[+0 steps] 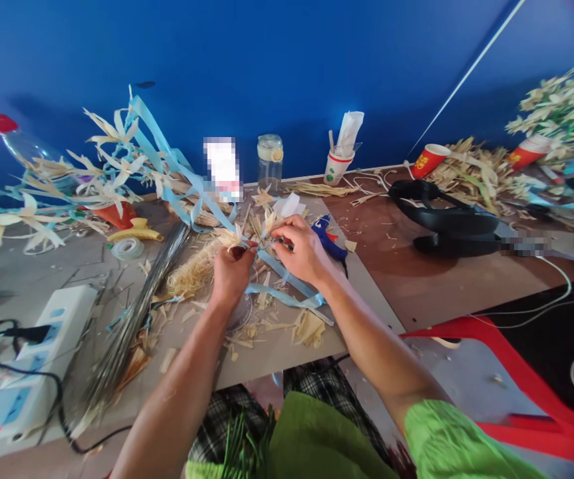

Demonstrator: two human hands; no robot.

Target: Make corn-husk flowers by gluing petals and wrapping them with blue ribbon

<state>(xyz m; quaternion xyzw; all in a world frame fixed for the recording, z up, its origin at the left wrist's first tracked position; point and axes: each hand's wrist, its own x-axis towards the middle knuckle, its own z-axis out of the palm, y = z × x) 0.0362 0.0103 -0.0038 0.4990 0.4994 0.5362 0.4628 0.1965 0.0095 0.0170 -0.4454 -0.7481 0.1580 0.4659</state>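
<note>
Over the middle of the work board, my left hand pinches the stem of a pale corn-husk flower. A second husk flower stands up between my two hands. My right hand is closed in a pinch close beside the left; the thin piece at its fingertips looks like the end of a light-blue ribbon. The blue ribbon trails from under the fingers to the right and loops back below. Husk scraps lie under my wrists, and a blue glue gun rests just right of my right hand.
A bundle of thin wires and a white power strip lie at left. Ribboned husk flowers fill the back left. A clear jar and a paper cup stand behind. A black headset-like object lies right, near a red stool.
</note>
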